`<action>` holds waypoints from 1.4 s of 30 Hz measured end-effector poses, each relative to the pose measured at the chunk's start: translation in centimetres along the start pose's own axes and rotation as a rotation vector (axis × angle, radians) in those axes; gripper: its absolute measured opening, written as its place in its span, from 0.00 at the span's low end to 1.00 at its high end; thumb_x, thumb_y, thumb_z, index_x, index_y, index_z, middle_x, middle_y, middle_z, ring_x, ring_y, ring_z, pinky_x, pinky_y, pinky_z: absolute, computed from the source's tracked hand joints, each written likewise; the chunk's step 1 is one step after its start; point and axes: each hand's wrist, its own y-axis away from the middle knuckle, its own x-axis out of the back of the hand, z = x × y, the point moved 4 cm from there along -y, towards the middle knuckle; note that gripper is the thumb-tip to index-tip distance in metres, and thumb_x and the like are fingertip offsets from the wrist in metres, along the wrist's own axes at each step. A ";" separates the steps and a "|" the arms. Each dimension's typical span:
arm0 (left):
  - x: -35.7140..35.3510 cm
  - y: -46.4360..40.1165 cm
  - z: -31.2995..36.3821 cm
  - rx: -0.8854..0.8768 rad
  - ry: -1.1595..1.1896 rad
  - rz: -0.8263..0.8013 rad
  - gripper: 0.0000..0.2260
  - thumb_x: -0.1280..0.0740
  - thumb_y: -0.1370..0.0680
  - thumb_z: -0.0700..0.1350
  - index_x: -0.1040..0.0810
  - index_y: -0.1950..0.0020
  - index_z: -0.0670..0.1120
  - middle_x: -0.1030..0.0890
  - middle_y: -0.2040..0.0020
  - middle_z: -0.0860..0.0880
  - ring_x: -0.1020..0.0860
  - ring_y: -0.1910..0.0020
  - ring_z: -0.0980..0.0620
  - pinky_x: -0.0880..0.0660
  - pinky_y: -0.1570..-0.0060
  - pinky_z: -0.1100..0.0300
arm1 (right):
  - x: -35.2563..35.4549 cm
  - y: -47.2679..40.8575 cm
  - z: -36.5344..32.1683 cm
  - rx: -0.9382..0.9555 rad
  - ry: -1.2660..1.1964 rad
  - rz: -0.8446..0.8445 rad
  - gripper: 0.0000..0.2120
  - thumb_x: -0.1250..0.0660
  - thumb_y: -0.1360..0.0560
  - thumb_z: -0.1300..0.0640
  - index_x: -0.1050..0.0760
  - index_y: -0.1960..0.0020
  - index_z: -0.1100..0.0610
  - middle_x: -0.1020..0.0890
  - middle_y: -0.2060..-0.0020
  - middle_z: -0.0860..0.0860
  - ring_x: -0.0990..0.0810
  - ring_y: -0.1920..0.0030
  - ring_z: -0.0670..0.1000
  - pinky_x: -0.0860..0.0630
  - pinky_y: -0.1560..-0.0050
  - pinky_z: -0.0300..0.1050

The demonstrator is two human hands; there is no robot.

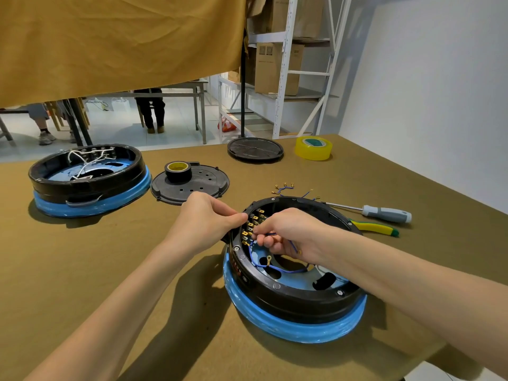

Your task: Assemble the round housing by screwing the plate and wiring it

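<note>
- Head view: the round black housing with a blue-wrapped base [295,295] sits on the olive cloth-covered worktop [137,270], near the front right, open side up so the brass terminals inside its left wall [251,225] can be reached.
- The left hand [209,215] pinches the rim at the terminals, seemingly to steady it; its fingers are closed there.
- The right hand [286,232] reaches inside, fingers closed on a thin blue wire [275,266], apparently to push a connector on.
- The perforated black round plate [192,185], carrying a black tape roll [178,171], lies apart behind, not yet fitted.
- Spare blue wires with brass lugs [284,187], a grey-handled screwdriver [384,213] and yellow-green pliers [376,228] lie just behind the housing; nothing blocks the hands.
</note>
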 end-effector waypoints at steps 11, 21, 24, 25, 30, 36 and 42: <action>-0.8 2.1 3.6 -0.258 -0.340 0.138 0.11 0.26 0.22 0.51 0.17 0.41 0.52 0.18 0.47 0.56 0.20 0.50 0.56 0.20 0.46 0.51 | 6.5 4.6 -5.2 0.664 0.650 0.367 0.08 0.34 0.19 0.58 0.19 0.54 0.59 0.17 0.71 0.49 0.21 0.72 0.45 0.26 0.68 0.42; -9.7 4.1 8.4 -0.542 -0.313 -0.539 0.14 0.32 0.18 0.50 0.19 0.33 0.54 0.16 0.42 0.59 0.21 0.46 0.65 0.25 0.44 0.69 | 13.0 2.6 0.0 0.496 0.851 0.622 0.14 0.32 0.21 0.46 0.20 0.49 0.57 0.18 0.58 0.52 0.20 0.57 0.54 0.25 0.59 0.46; -10.5 3.6 8.0 -0.531 -0.250 -0.577 0.10 0.31 0.18 0.49 0.15 0.38 0.56 0.15 0.54 0.61 0.20 0.55 0.65 0.25 0.56 0.70 | 13.4 2.3 0.4 0.564 0.828 0.592 0.12 0.28 0.24 0.47 0.19 0.59 0.55 0.22 0.69 0.46 0.24 0.66 0.49 0.32 0.68 0.40; -10.6 3.4 7.9 -0.521 -0.239 -0.572 0.09 0.31 0.18 0.49 0.15 0.40 0.57 0.15 0.57 0.59 0.20 0.60 0.62 0.24 0.60 0.66 | 13.5 2.1 0.3 0.591 0.821 0.560 0.11 0.27 0.24 0.47 0.20 0.59 0.53 0.23 0.69 0.44 0.25 0.65 0.46 0.33 0.67 0.38; -10.2 2.4 7.4 -0.498 -0.235 -0.498 0.08 0.28 0.20 0.48 0.14 0.43 0.59 0.13 0.58 0.58 0.16 0.59 0.58 0.18 0.54 0.56 | 12.9 0.4 -1.0 0.656 0.778 0.351 0.06 0.24 0.25 0.50 0.18 0.55 0.52 0.20 0.63 0.44 0.24 0.61 0.45 0.31 0.61 0.36; -8.9 1.8 7.0 -0.458 -0.281 -0.528 0.11 0.29 0.20 0.42 0.14 0.41 0.53 0.13 0.55 0.56 0.17 0.56 0.62 0.19 0.52 0.61 | 11.6 -1.2 -2.4 0.740 0.765 0.256 0.10 0.23 0.25 0.50 0.14 0.51 0.57 0.15 0.55 0.55 0.19 0.52 0.56 0.24 0.48 0.49; -7.5 0.9 7.6 -0.475 -0.364 -0.457 0.11 0.31 0.18 0.41 0.14 0.41 0.55 0.17 0.52 0.59 0.20 0.55 0.65 0.26 0.55 0.77 | 10.8 -2.3 -3.3 0.724 0.743 0.135 0.08 0.24 0.25 0.50 0.12 0.51 0.54 0.14 0.58 0.47 0.20 0.58 0.46 0.22 0.53 0.45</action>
